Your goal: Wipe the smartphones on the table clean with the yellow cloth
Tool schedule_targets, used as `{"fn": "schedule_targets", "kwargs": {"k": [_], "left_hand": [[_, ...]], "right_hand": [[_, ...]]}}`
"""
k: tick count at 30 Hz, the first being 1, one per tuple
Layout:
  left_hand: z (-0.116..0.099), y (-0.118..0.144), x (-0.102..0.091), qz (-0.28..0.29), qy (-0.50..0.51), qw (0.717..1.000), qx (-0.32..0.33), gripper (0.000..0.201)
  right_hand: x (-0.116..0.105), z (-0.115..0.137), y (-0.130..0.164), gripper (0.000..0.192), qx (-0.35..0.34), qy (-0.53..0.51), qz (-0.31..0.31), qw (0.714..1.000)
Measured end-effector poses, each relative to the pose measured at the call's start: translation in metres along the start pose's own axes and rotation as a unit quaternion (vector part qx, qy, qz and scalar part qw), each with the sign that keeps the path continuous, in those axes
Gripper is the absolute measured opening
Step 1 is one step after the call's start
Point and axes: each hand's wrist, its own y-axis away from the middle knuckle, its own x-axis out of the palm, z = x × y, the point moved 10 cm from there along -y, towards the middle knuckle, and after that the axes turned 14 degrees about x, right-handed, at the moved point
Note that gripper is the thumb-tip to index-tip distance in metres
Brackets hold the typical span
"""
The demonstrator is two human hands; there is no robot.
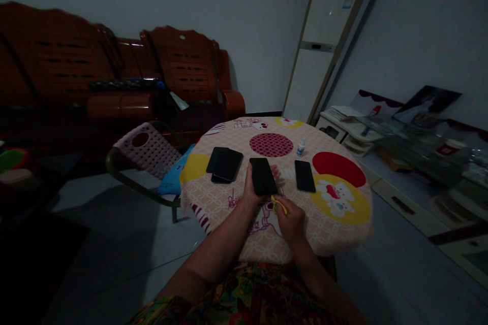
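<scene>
On the round desk (343, 223) with its patterned cloth, the left hand (253, 190) grasps a dark phone (263, 176) from below, screen up, just above the cloth. The right hand (290, 218), just nearer than the phone, is clenched around a small yellow item (278, 204) whose tip sits at the phone's near edge. Left of that phone lies a stack of dark phones (224, 165); right of it lies a single phone (304, 175), with a small bottle (301, 147) beyond. Judging by this, work on the held phone looks only just started, the others untouched.
</scene>
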Motion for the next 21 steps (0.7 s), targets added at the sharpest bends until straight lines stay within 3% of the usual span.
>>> {"fn": "schedule_targets", "kwargs": {"k": [5, 12, 16, 21], "left_hand": [[0.002, -0.002, 0.007, 0.037, -0.013, 0.999, -0.032, 0.068], [0.01, 0.0, 0.011, 0.103, -0.025, 0.99, -0.088, 0.079], [0.01, 0.001, 0.011, 0.115, -0.017, 0.988, -0.098, 0.081], [0.02, 0.006, 0.013, 0.125, -0.011, 0.985, -0.122, 0.082]], "right_hand": [[0.007, -0.014, -0.001, 0.026, 0.049, 0.025, 0.029, 0.998], [0.013, -0.009, -0.001, 0.019, 0.048, 0.063, 0.073, 0.994], [0.013, -0.013, -0.001, 0.031, 0.098, 0.048, 0.127, 0.986], [-0.01, -0.031, -0.007, 0.048, 0.202, -0.017, 0.057, 0.978]]}}
